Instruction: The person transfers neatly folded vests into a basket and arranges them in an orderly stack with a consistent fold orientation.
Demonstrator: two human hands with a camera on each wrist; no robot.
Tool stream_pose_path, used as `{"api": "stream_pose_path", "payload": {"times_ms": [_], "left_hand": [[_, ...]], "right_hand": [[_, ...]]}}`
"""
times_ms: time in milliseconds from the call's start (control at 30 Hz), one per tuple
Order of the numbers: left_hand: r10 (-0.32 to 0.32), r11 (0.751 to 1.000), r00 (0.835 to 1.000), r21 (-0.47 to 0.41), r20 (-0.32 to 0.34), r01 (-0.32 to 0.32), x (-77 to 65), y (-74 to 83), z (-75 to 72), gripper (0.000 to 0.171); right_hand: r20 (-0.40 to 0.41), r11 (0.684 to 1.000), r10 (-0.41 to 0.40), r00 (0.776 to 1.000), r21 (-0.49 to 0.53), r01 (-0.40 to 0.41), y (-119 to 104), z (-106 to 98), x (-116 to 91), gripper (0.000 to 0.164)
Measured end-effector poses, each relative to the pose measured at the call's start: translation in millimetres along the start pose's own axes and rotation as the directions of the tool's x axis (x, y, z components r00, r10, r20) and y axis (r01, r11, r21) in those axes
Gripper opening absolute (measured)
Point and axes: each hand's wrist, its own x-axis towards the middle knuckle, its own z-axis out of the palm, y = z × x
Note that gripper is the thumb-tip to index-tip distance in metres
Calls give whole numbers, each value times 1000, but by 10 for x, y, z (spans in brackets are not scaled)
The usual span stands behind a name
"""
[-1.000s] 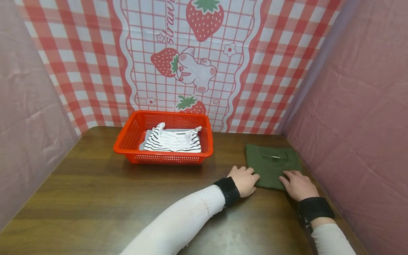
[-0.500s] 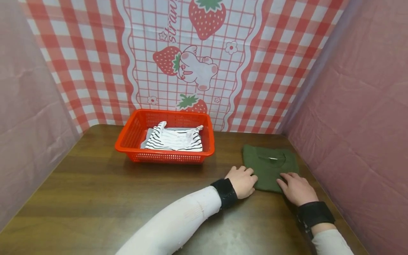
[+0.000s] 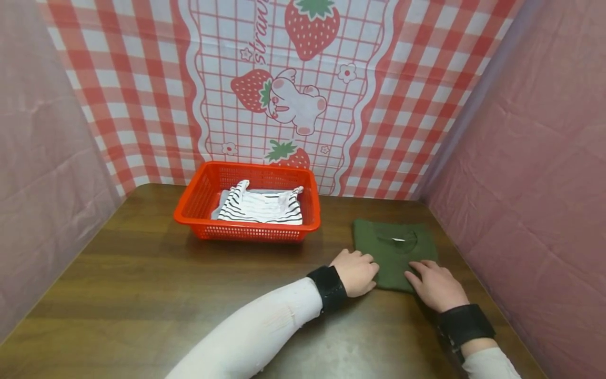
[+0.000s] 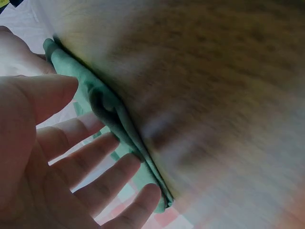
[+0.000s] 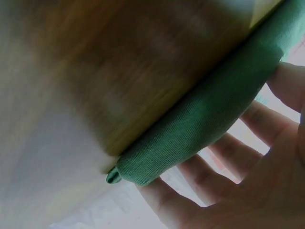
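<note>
A dark green T-shirt (image 3: 395, 263), folded into a flat rectangle with its neckline and a small white label facing up, lies on the wooden table at the right. My left hand (image 3: 356, 272) touches its left edge with spread fingers. At the front right part of the shirt, my right hand (image 3: 437, 287) rests with its fingertips on the cloth. In the left wrist view, the extended fingers (image 4: 102, 183) reach the folded green edge. The right wrist view has the fingers (image 5: 205, 176) loosely straight along the shirt's thick side, partly hidden behind it.
A red plastic basket (image 3: 310, 213) stands at the back of the table (image 3: 156, 295), left of the shirt. Inside lies a black-and-white striped garment (image 3: 262, 208) on grey cloth (image 3: 216, 212). Checked strawberry fabric hangs behind; pink curtains (image 3: 530, 184) flank both sides.
The green T-shirt has slid left and slightly toward me, with both hands moving along with it. The head view has shifted a little; the basket stands as before.
</note>
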Motion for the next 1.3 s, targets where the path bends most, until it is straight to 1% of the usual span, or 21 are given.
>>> {"api": "stream_pose_path", "payload": {"times_ms": [133,333,633,900,1133,1300], "left_hand": [[15,1000,1000,-2,2,-15,-39,-28,0,35],[32,999,999,-1,-19,-32,-107,-61,35,37],[55,998,998,7,-31,-55,-260,-84,38,36],[69,998,997,5,-39,-69,-379,-100,46,34],[71,997,997,16,-38,-70,-459,-104,53,33],[75,997,996,34,-39,-74,-520,-106,26,29]], "right_hand": [[5,1000,-10,1000,1,10,-67,-16,-33,46],[2,1000,-28,1000,14,28,-151,-14,-82,45],[-15,998,-60,998,16,61,-295,20,-166,44],[-11,997,-74,997,18,74,-385,72,-244,44],[-39,994,-104,994,23,105,-461,92,-293,42],[-45,993,-116,992,25,117,-506,85,-322,40]]}}
